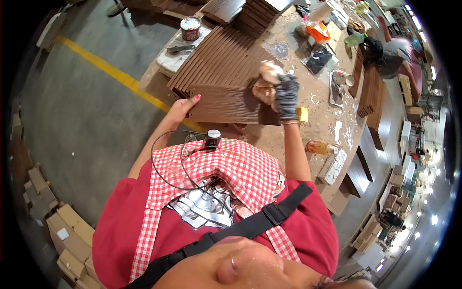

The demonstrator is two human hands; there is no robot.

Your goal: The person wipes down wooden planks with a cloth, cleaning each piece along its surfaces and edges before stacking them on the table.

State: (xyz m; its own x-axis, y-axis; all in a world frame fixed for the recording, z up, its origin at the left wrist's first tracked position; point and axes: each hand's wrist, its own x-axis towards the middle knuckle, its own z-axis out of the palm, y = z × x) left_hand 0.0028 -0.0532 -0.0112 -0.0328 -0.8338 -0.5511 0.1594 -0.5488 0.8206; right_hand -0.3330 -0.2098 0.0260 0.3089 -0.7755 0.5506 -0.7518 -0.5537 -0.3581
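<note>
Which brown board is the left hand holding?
The front board, nearest the checked apron: the left hand grips its left end, and the gloved right hand holds a cloth at its right. The overlapping boards lie together behind it.

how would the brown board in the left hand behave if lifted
The brown board looks stiff, showing no obvious sag where the left hand holds one end. Being flat, it probably won't roll. Its lined face may give some grip.

grooved, matt wood board (224,105); knitted cloth glove (288,98)
</note>
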